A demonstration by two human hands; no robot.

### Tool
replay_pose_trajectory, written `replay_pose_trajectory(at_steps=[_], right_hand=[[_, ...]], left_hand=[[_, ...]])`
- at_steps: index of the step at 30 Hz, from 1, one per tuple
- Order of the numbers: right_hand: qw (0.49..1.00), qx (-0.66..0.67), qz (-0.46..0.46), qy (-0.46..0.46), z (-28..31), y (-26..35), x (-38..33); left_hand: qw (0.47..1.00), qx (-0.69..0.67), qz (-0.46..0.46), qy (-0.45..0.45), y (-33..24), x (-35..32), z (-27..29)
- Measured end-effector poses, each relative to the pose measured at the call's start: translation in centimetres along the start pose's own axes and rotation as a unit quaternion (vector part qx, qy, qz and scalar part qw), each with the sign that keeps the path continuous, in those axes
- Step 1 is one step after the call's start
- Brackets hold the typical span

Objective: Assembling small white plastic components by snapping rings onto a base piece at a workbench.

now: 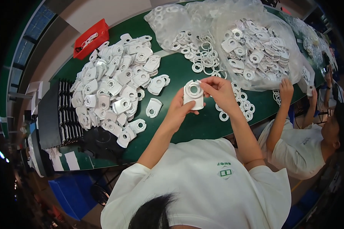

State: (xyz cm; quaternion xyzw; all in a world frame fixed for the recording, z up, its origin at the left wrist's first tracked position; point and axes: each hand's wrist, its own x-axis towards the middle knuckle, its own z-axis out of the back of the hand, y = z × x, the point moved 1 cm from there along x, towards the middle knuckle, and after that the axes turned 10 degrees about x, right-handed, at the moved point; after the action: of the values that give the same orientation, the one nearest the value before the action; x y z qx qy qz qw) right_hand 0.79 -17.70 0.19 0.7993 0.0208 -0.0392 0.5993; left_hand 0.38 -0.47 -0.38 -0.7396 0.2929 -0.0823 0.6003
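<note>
Over the green table, my left hand (178, 107) is closed on a white plastic part (190, 100) with a flat tab and a round hole at its upper end. The thumb lies across the tab's face. My right hand (218, 90) pinches the rim of the ring at the part's upper right; whether a separate ring sits there I cannot make out. A similar white part (154, 108) lies on the table left of my left hand. To the right of my right forearm are several loose white rings (245, 104).
A large heap of white parts (114, 84) covers the table's left side, beside a red bin (91, 38) and black slotted racks (65, 110). Clear plastic bags (256, 53) of parts and scattered rings (206, 57) lie beyond my hands. A co-worker's hand (286, 91) touches the bag at right.
</note>
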Motion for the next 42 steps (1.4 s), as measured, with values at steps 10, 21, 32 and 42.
replay_pose_trajectory(at_steps=[10,21,32,42], right_hand=[[0.994,-0.108,0.023,-0.024,-0.9,0.1,-0.7],[0.981,-0.143,0.125,-0.052,-1.3,0.4,-0.3],[0.945,-0.268,0.099,0.155,-0.4,0.1,-0.5],[0.930,-0.297,0.059,0.209,0.2,-1.3,-0.6]], left_hand=[[1.000,-0.023,0.019,-0.007,-0.1,-0.4,0.2],[0.999,0.045,0.009,0.000,0.4,-0.6,0.0],[0.899,0.412,-0.131,-0.070,0.3,-0.6,1.3],[0.923,0.377,-0.071,-0.016,3.2,-0.4,1.9]])
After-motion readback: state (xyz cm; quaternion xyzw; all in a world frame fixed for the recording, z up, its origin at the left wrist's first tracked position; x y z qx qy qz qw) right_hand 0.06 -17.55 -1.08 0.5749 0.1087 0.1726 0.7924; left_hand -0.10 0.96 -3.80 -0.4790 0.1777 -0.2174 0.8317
